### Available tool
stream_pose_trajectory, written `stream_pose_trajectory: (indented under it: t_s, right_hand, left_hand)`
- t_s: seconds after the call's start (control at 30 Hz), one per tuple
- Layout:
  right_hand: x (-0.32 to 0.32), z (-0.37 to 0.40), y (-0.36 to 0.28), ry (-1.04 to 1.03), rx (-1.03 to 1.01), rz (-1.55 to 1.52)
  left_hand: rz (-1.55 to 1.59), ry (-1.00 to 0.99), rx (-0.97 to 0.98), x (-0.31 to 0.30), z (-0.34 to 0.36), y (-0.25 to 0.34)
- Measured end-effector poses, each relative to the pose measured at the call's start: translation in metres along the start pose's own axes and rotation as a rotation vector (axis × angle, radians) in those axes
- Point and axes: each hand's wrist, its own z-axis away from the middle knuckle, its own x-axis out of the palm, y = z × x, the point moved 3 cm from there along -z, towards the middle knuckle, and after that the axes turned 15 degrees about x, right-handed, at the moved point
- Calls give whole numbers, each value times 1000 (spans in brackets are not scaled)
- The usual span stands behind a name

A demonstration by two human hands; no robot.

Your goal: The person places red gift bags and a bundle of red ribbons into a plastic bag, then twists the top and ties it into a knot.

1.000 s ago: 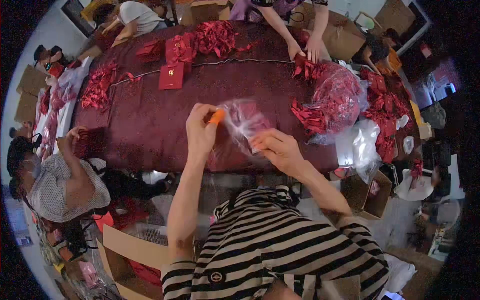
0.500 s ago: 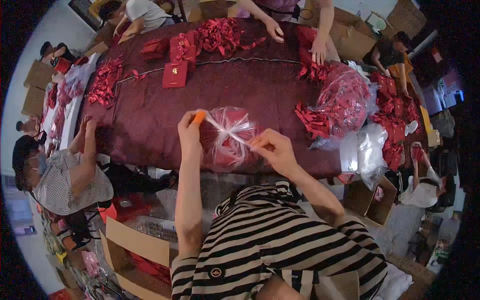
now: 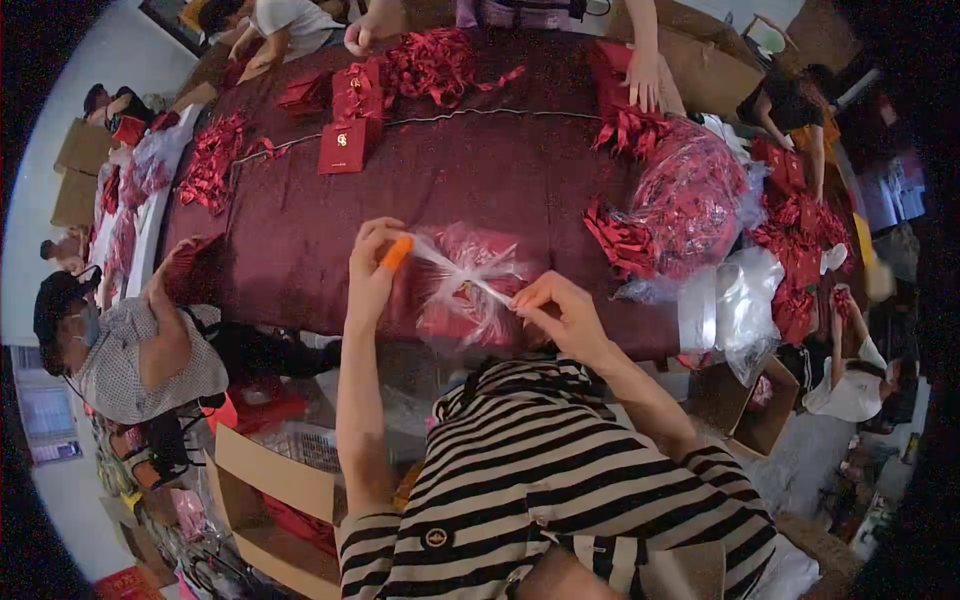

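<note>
In front of me on the dark red tablecloth (image 3: 400,185) lies a clear plastic bag (image 3: 468,315) with red contents, its top drawn into a knot-like gather in the middle. My right hand (image 3: 565,312) pinches one stretched end of the plastic between thumb and fingertips. On the other side, my left hand (image 3: 372,262) closes on the opposite end of the bag, and an orange finger cover (image 3: 397,252) sits on one of its digits. What exactly lies inside the bag is blurred by the plastic.
Red cards (image 3: 342,147) and a red ribbon pile (image 3: 432,65) lie across the table. To the right are a large plastic bag of red items (image 3: 690,200) and clear bags (image 3: 750,290). An open carton (image 3: 275,475) stands below left. Co-workers surround the table.
Both my hands have shifted slightly, the right one rightward and down, with the plastic still between them. Across the table, a co-worker's hand has moved left, beyond the ribbon pile.
</note>
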Motion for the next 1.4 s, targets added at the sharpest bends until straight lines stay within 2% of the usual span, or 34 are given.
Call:
stream_pose_trajectory:
  t_s: [0.03,0.07,0.1,0.13,0.17,0.23,0.27,0.3,0.33,0.37,0.4,0.43,0.47,0.5,0.53,0.6,0.63,0.67,0.77,0.8,0.83,0.9,0.97,1.03,1.1,1.13,1.2,1.23,1.3,1.37,1.4]
  right_hand:
    - [-6,2,6,1,135,-96]
    - [-11,2,13,12,61,-200]
    - [-14,1,12,16,62,-197]
    - [-18,1,12,62,103,-220]
    - [-20,3,10,114,150,-246]
    - [-19,5,1,162,111,-203]
    - [-19,6,-1,219,96,-248]
    - [-19,5,-2,274,78,-294]
    - [-21,6,-1,357,167,-264]
    - [-20,3,2,422,138,-409]
    - [-18,1,5,488,112,-551]
    - [-19,0,4,626,142,-490]
    - [-19,3,7,653,170,-550]
    - [-20,5,11,674,196,-610]
    - [-16,6,13,677,252,-491]
    - [-12,3,9,498,283,-288]
    - [-15,3,2,485,396,-133]
    - [-15,-1,1,479,368,-27]
    - [-13,-4,12,497,324,178]
    - [-16,1,18,553,209,269]
    - [-17,4,20,605,88,362]
    - [-13,-2,17,643,82,283]
    - [-17,-4,15,703,144,-203]
    - [-25,-2,12,763,230,-205]
    - [-37,5,7,819,276,-207]
    - [-49,13,26,857,272,-117]
    - [-50,26,41,939,320,-58]
    - [-53,26,50,943,281,-1]
    - [-57,13,53,962,200,101]
    - [-49,7,33,820,117,-206]
    - [-57,5,38,798,112,-257]
  left_hand:
    - [-3,-5,0,1,3,-7]
    - [112,-17,-77,6,11,-22]
    - [232,-27,-152,14,14,-32]
    - [382,48,-174,28,19,-41]
    - [392,36,-184,36,20,-37]
    - [464,93,-218,46,16,-24]
    - [515,55,-163,50,13,-18]
    - [511,49,-221,57,14,-14]
    - [503,36,-281,64,15,-9]
    - [676,-1,-246,68,15,2]
    - [633,-122,-184,68,18,2]
    - [591,-234,-113,69,21,1]
    - [591,-415,-25,64,14,-2]
    - [531,-511,19,58,4,-7]
    - [468,-609,59,54,-2,-11]
    - [515,-554,100,53,-12,-28]
    - [583,-603,120,58,-11,-42]
    - [654,-651,140,58,-10,-50]
    - [741,-475,117,72,-1,-70]
    - [779,-291,70,79,6,-68]
    - [796,-282,72,85,9,-66]
    - [781,-102,89,91,10,-61]
    - [831,9,67,99,14,-44]
    - [857,101,48,111,13,-24]
    - [784,108,103,123,13,1]
    - [693,82,145,130,16,6]
    - [596,115,81,148,22,-1]
    - [474,99,109,151,24,-7]
    - [550,103,51,152,16,-10]
    - [622,128,17,149,14,-11]
    - [638,138,8,146,13,-10]
